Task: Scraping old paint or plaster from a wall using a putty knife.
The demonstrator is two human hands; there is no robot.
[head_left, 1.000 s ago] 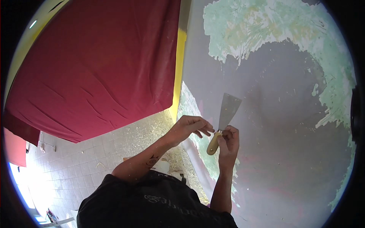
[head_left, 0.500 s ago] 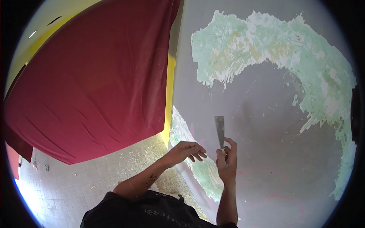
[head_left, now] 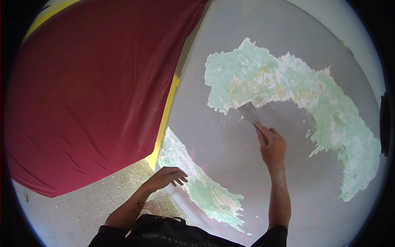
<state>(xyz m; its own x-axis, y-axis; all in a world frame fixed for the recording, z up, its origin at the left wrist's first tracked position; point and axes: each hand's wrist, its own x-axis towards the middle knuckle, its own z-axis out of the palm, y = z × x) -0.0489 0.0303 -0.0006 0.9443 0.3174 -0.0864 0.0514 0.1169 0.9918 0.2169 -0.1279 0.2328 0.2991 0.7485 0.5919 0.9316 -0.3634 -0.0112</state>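
Observation:
My right hand grips a putty knife by its handle, most of which the fingers hide. The wide metal blade points up and left. Its tip is at the ragged lower edge of a pale green and white scraped patch, which curves across the grey painted wall. Lower left, my left hand holds nothing, its fingers loosely bent and apart. It hovers by a second scraped patch along the wall's left edge.
A dark red cloth hangs at the left, beside a yellow strip at the wall's edge. Below lies a light tiled floor, strewn with pale flakes near the wall. A dark object shows at the right rim.
My right hand has moved up and right, bringing the putty knife's blade to the patch edge and tilting it left. My left hand sits lower and farther left. The view has shifted.

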